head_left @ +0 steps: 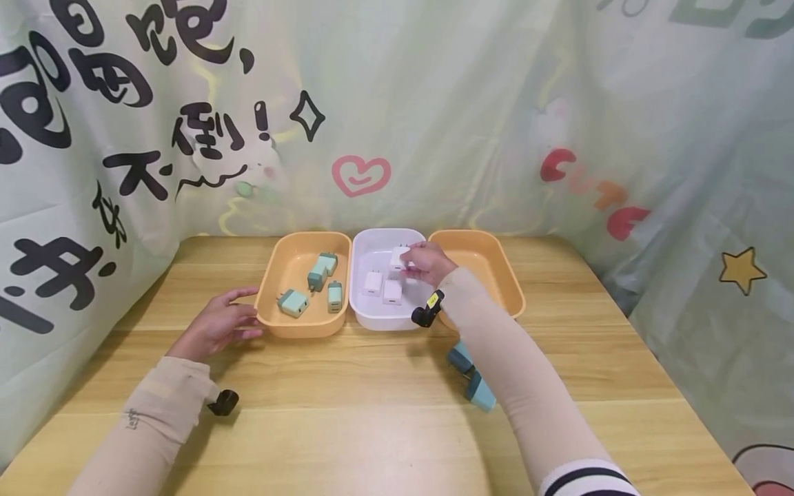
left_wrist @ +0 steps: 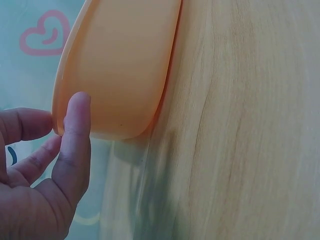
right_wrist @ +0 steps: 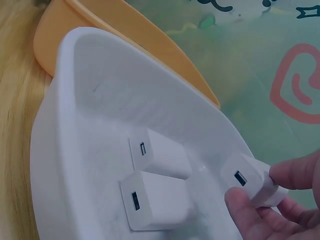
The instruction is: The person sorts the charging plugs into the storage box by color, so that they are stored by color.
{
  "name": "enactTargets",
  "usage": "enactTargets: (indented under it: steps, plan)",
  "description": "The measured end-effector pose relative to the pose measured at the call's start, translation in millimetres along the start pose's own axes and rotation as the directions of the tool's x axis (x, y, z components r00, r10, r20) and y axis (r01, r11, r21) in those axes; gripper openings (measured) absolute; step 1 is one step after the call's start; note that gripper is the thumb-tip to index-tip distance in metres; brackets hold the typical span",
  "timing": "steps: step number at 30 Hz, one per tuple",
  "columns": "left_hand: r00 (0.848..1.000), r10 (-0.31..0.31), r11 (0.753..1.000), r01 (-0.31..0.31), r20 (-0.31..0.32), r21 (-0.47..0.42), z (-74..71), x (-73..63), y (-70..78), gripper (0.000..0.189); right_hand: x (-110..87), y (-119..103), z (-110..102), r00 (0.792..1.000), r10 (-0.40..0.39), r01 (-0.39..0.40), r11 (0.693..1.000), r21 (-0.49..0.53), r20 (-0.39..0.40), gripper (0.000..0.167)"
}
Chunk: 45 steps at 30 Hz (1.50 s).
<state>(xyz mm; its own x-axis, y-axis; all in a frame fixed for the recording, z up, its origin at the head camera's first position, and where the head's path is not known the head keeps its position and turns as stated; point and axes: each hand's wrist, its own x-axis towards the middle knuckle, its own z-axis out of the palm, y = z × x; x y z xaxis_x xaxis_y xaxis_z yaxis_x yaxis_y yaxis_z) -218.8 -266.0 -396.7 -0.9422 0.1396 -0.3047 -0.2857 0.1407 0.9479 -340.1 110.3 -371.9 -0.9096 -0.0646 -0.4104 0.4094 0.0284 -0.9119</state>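
Note:
My right hand [head_left: 428, 262] pinches a white USB charger [right_wrist: 245, 175] between thumb and fingers, over the back of the white tray [head_left: 384, 322]. Two more white chargers [right_wrist: 162, 200] lie side by side in that tray, USB ports showing. At the left orange tray [head_left: 304, 331], my left hand [head_left: 218, 325] has its fingers spread and relaxed, fingertips right at the outer rim. In the left wrist view its thumb [left_wrist: 77, 120] overlaps the tray wall. Several green chargers [head_left: 293, 302] lie inside this orange tray.
A second orange tray [head_left: 490, 265] stands to the right of the white one, partly behind my right forearm. Two blue-green chargers [head_left: 480, 393] lie on the wooden table [head_left: 347, 413] beside that forearm. A printed curtain [head_left: 446, 124] hangs behind the trays and along both sides.

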Motion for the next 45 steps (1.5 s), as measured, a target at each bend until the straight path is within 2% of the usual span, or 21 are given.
enactTargets:
  steps: [4,9,16,23,32,45]
  plan:
    - [1.000,0.011,1.000,-0.011,0.008,-0.003,0.0,0.2,0.4,0.061,-0.5,-1,-1,1.000,-0.001,0.001,1.000,0.027,-0.008,0.047]
    - [1.000,0.027,1.000,-0.027,0.008,-0.009,0.0,0.9,0.8,0.061,-0.7,-2,-4,0.999,0.027,-0.029,0.994,0.101,0.026,0.040]
    - [1.000,0.015,1.000,-0.015,0.006,0.002,0.1,1.8,0.3,0.061,-4.6,-5,-8,0.995,0.079,-0.085,0.993,0.084,0.067,0.044]
    - [1.000,0.017,1.000,-0.017,0.004,0.004,0.5,1.1,0.1,0.061,-15.5,-5,-15,0.985,0.087,-0.100,0.991,0.085,0.147,0.042]
    - [1.000,0.012,1.000,-0.012,0.003,0.002,0.9,-0.3,0.6,0.061,-43.0,-1,-29,0.962,0.085,-0.092,0.996,0.013,0.259,0.049]
    - [0.999,0.031,0.999,-0.031,0.022,-0.017,-0.7,-0.6,-1.3,0.063,-84.6,7,-68,0.941,0.041,0.024,0.982,-0.187,0.335,0.049]
